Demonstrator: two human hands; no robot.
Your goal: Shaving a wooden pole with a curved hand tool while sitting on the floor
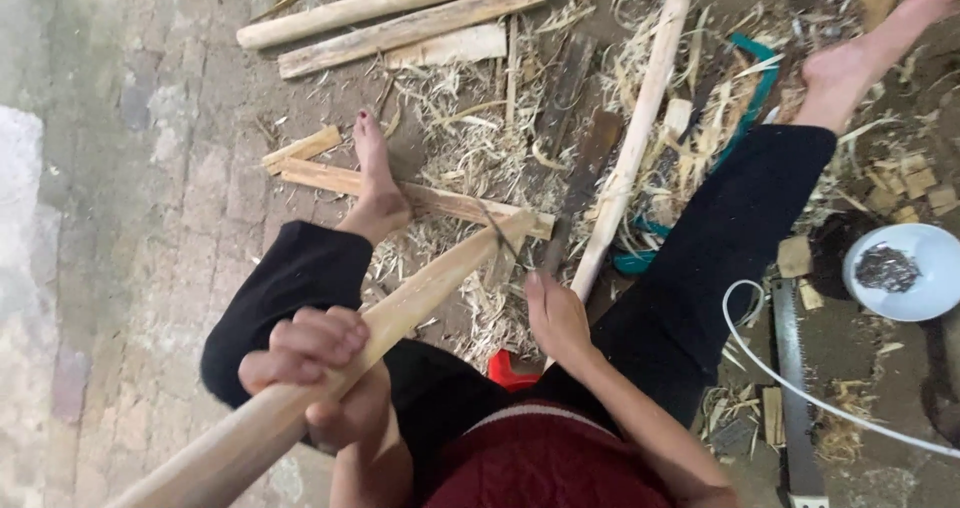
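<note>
Left hand (312, 360) grips peeled pole (400, 313); right hand (556, 318) holds blade (505, 238). Shavings (470, 148) crowd right; brick floor (130, 218) open left.

Lighting is soft, even daylight, moderately dim; no hard shadows and no glare. The brick floor (150, 218) at left appears pale and washed out. The white bowl (915, 288) at right is the brightest surface. Motion blur smears the left hand (305, 358) and the near end of the wooden pole (300, 388). Straight timbers lean outward at the edges, indicating wide-angle distortion.
</note>
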